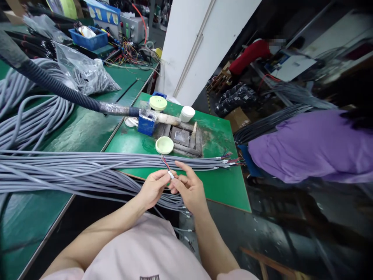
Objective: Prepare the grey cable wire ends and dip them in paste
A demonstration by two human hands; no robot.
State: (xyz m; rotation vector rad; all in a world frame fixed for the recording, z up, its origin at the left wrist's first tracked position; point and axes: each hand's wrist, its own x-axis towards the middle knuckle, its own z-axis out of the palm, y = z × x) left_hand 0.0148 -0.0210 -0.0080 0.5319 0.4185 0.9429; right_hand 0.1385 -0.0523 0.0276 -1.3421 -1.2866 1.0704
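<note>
Left hand closed in a pinch on a grey cable end with fine red wires and a white sleeve, lower centre of frame; right hand half open, fingers curved, fingertips just beside the white sleeve, grip unclear; long bundle of grey cables runs across the frame over a green-topped workbench; round pale green plastic lid lies beyond, beside a stained metal fixture.

A black corrugated hose and a clear plastic bag of dark parts lie across the green worktop, near a person's purple shirt.
</note>
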